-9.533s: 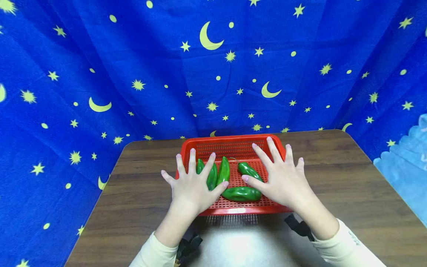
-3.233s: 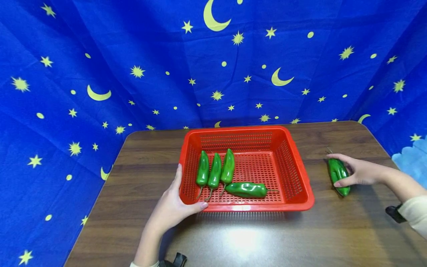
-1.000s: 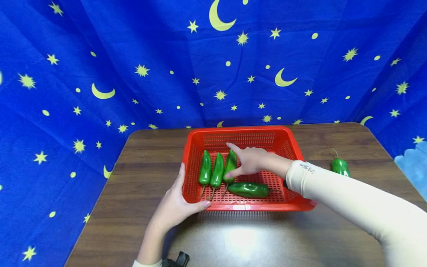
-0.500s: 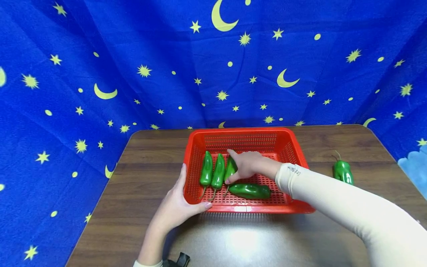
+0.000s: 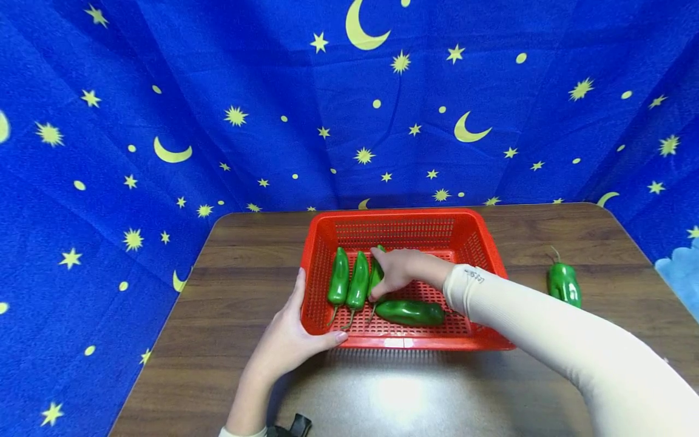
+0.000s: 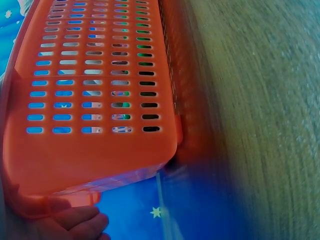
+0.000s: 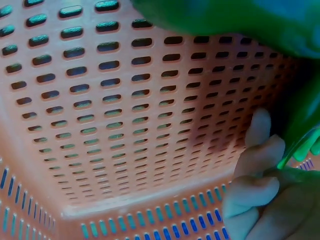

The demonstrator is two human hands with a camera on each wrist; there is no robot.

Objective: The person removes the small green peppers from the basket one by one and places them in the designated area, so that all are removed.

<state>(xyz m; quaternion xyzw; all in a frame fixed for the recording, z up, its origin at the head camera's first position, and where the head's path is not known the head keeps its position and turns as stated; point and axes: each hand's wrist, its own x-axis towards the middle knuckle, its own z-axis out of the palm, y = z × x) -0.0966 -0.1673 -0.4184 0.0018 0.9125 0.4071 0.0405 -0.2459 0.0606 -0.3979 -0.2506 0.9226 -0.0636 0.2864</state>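
In the head view a red plastic basket holds several green chili peppers. My left hand grips its near left corner, thumb on the front rim and fingers along the left side. Inside the basket my right hand pinches the third upright-lying green pepper between thumb and fingers, covering part of it. To its left lie two more peppers, one green pepper and another green pepper, side by side. A further pepper lies crosswise below the right hand. The right wrist view shows curled fingers beside green flesh.
On the table, right of the basket, lies a separate green pepper with its stem pointing away. The right sleeve passes over the basket's right front rim. A blue curtain with moons and stars hangs behind the table.
One pepper has gone from the right hand's hold onto the table at right. That hand has moved into the basket and closed on the third pepper. The left hand keeps hold of the basket.
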